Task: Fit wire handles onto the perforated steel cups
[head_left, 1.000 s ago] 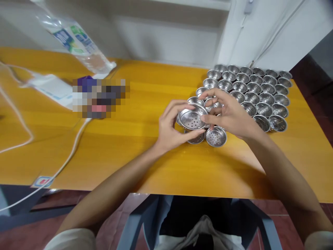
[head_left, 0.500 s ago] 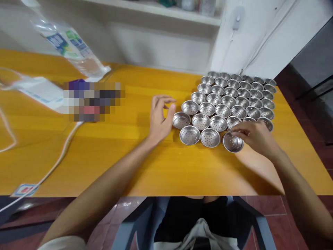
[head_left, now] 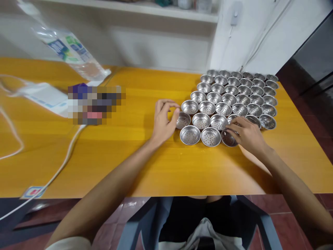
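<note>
Several small perforated metal cups [head_left: 234,97] stand packed in rows on the right part of the yellow wooden table [head_left: 130,146]. My right hand [head_left: 246,133] rests over one cup [head_left: 228,138] at the near row's right end, fingers on its rim. My left hand [head_left: 163,121] sits at the cluster's left edge, its thumb touching the rim of the leftmost cup [head_left: 183,120], fingers curled with nothing in them.
A clear plastic bag with printed labels [head_left: 70,52] lies at the back left beside white packets [head_left: 44,95]. A white cable [head_left: 59,163] runs across the table's left side. A white wall and shelf stand behind; a blue chair frame is below the table edge.
One second ago both hands held a cup together above the table. My right hand has since carried it to the near row's right end and set it flat; my left hand moved to the leftmost cup.
</note>
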Action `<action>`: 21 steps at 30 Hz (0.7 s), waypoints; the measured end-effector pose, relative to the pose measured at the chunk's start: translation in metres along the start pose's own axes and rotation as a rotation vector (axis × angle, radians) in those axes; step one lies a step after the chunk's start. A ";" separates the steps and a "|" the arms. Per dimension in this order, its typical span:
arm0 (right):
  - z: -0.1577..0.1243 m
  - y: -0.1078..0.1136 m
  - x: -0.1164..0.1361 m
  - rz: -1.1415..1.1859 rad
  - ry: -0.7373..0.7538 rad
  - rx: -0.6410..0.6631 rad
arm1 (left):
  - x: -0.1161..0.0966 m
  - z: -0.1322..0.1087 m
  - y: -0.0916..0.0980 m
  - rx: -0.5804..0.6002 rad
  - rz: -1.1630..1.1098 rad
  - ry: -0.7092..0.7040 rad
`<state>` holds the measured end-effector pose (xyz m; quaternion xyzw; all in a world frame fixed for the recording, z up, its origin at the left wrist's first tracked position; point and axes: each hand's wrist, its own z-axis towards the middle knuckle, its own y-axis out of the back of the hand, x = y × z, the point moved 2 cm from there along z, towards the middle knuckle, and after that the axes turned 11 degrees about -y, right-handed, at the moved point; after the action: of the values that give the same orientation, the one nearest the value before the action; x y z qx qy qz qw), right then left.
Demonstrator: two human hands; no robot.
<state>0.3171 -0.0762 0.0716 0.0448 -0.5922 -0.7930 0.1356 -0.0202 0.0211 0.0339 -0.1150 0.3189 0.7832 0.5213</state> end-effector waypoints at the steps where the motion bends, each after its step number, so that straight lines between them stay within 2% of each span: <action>1: 0.000 -0.001 0.000 0.006 0.003 -0.011 | 0.001 0.000 0.000 0.000 0.007 -0.002; 4: -0.001 -0.002 0.002 0.058 0.006 -0.049 | 0.005 0.000 0.002 -0.014 0.010 0.008; 7: -0.001 0.007 0.002 0.178 -0.013 -0.133 | 0.011 0.001 0.004 -0.050 -0.002 0.022; 9: 0.003 0.019 -0.004 0.281 -0.062 -0.222 | 0.016 0.000 0.005 -0.063 -0.011 0.034; 11: 0.012 0.030 -0.021 0.378 -0.129 -0.295 | 0.023 -0.002 0.003 -0.059 -0.033 0.064; 14: 0.035 0.036 -0.073 0.443 -0.256 -0.430 | 0.036 -0.009 -0.003 -0.014 -0.125 0.171; 15: 0.043 0.034 -0.097 0.466 -0.324 -0.521 | 0.041 -0.011 -0.006 0.014 -0.172 0.218; 16: 0.049 0.030 -0.123 0.523 -0.420 -0.665 | 0.045 -0.013 -0.009 0.043 -0.221 0.262; 17: 0.054 0.024 -0.150 0.565 -0.535 -0.812 | 0.048 -0.015 -0.012 0.071 -0.268 0.300; 19: 0.055 0.005 -0.200 0.629 -0.882 -1.027 | 0.053 -0.017 -0.016 0.122 -0.347 0.348; 21: 0.049 -0.014 -0.235 0.728 -1.126 -1.045 | 0.056 -0.018 -0.018 0.166 -0.396 0.367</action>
<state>0.5286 0.0362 0.0516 -0.6182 -0.1063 -0.7756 0.0707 -0.0311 0.0562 -0.0153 -0.2717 0.4425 0.6033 0.6053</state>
